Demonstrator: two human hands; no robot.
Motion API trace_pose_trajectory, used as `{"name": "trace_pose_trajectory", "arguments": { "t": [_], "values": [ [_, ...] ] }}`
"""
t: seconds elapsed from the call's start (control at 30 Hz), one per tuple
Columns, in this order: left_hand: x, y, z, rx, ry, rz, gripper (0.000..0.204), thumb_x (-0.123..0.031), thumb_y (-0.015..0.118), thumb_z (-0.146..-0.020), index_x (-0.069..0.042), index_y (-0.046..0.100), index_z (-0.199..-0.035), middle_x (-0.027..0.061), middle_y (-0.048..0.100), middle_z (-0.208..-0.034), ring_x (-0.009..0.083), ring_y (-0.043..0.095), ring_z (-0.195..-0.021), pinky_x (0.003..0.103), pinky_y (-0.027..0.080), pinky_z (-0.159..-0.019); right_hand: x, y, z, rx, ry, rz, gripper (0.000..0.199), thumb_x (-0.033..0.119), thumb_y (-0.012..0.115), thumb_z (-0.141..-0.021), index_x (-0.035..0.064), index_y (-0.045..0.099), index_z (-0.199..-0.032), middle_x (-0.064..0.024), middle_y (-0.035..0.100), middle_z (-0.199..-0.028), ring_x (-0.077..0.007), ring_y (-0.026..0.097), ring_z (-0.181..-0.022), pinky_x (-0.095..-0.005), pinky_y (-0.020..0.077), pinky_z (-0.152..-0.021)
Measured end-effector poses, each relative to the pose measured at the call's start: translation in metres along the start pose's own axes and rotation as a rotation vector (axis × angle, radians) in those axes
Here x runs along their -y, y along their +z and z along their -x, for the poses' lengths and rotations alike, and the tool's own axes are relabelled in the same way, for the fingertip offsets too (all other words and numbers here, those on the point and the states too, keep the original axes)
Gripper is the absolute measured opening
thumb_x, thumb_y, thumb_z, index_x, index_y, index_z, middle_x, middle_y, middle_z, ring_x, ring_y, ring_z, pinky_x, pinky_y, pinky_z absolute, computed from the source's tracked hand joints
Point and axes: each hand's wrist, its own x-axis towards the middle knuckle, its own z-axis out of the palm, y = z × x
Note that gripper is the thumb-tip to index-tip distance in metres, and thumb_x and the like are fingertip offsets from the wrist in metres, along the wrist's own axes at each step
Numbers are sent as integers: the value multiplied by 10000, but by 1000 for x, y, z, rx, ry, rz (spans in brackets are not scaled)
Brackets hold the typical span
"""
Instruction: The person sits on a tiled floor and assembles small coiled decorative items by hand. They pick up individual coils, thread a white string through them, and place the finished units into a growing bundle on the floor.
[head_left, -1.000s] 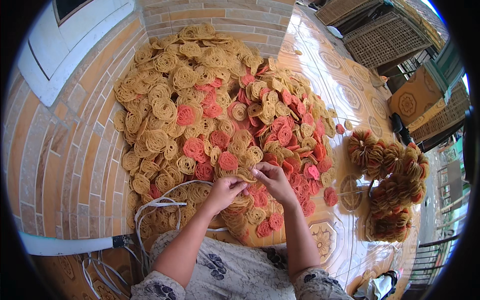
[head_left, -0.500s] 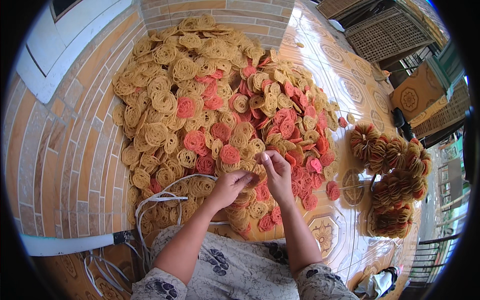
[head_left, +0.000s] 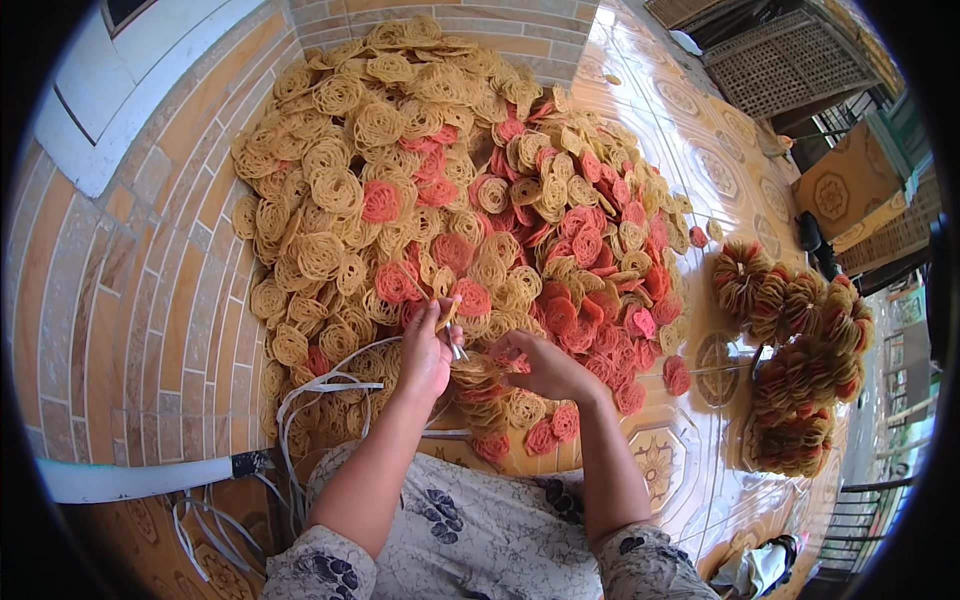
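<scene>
A big heap of round, lacy yellow and pink crackers lies on the tiled floor against a brick wall. My left hand is raised at the heap's near edge and pinches a yellow cracker upright between its fingers. My right hand rests just beside it, fingers closed on a short stack of yellow crackers. A white plastic strap loops from under my left wrist toward my lap.
Tied bundles of stacked crackers lie on the patterned floor tiles to the right. A brick wall curves along the left, with a white pipe at its foot. Woven screens stand at the far right.
Both hands have shifted slightly left along the heap's near edge. My left hand has lifted a yellow cracker up from the pile.
</scene>
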Motion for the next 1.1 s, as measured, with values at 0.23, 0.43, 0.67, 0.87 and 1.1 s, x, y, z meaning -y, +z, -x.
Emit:
{"name": "trace_pose_trajectory", "arguments": {
  "t": [0.23,0.43,0.67,0.87,1.1],
  "values": [
    [5,3,-2,-76,38,19,236,-250,450,-1034,-69,601,-1039,49,652,-1122,133,542,-675,287,470,-637,-2,15,-5,-46,67,14,649,162,775,-742,1,426,-1265,-204,540,-1239,-335,520,-1198,-400,425,-1031],
    [5,4,-1,-70,44,6,233,-247,449,-1034,-68,598,-1036,45,650,-1122,132,537,-685,285,469,-649,-2,22,-8,-86,87,-19,657,217,795,-737,15,443,-1254,-200,548,-1233,-332,527,-1197,-403,435,-1013],
    [5,4,-1,-52,48,-6,228,-245,450,-1034,-69,595,-1029,50,653,-1115,130,536,-690,280,467,-654,4,18,-8,-54,133,-9,665,327,790,-774,24,450,-1258,-205,552,-1221,-328,568,-1143,-423,458,-963],
    [3,9,3,73,103,-249,248,-245,498,-1016,-51,650,-1038,59,660,-1097,153,589,-785,291,484,-741,9,16,-8,-186,-30,-48,436,295,740,-852,37,557,-1152,-105,571,-1077,-216,553,-1028,-363,466,-888],
    [12,21,13,260,416,-895,226,-199,632,-937,19,691,-942,79,627,-872,179,596,-724,315,468,-678,17,9,-10,-494,-143,-325,339,197,770,-826,24,592,-1057,-68,635,-1008,-154,580,-897,-299,476,-818]
  ]
}}
